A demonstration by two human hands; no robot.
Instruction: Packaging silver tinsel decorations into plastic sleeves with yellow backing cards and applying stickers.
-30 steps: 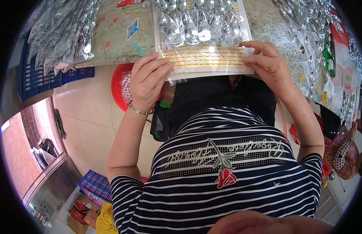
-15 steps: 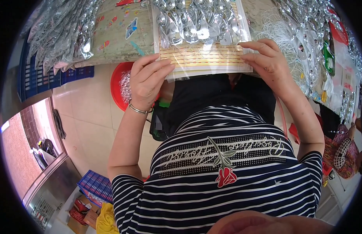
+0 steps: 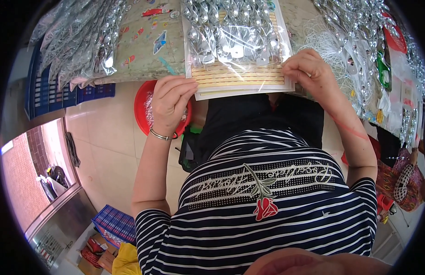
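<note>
A clear plastic bag (image 3: 240, 79) lies at the table's near edge with a yellow striped sheet bordered in white under its film. Silver twisted hanging ornaments (image 3: 235, 39) lie in rows over the far part of the sheet. My left hand (image 3: 170, 101) is closed, its fingertips pinching the bag's near left edge. At the near right edge, my right hand (image 3: 313, 75) pinches the bag between thumb and bent fingers. Glare on the film hides whether the ornaments are fully inside.
Bagged silver ornaments (image 3: 84, 41) are piled at the left, loose ornaments with white strings (image 3: 322, 43) at the right. A red basin (image 3: 141, 107) of shiny pieces stands below the table, beside a blue crate (image 3: 52, 85). Another person (image 3: 402, 178) is at the far right.
My right fingers have drawn together from a spread pose into a tighter pinch at the bag's edge. My left hand stays at the left edge. The table appears slightly lower in view.
</note>
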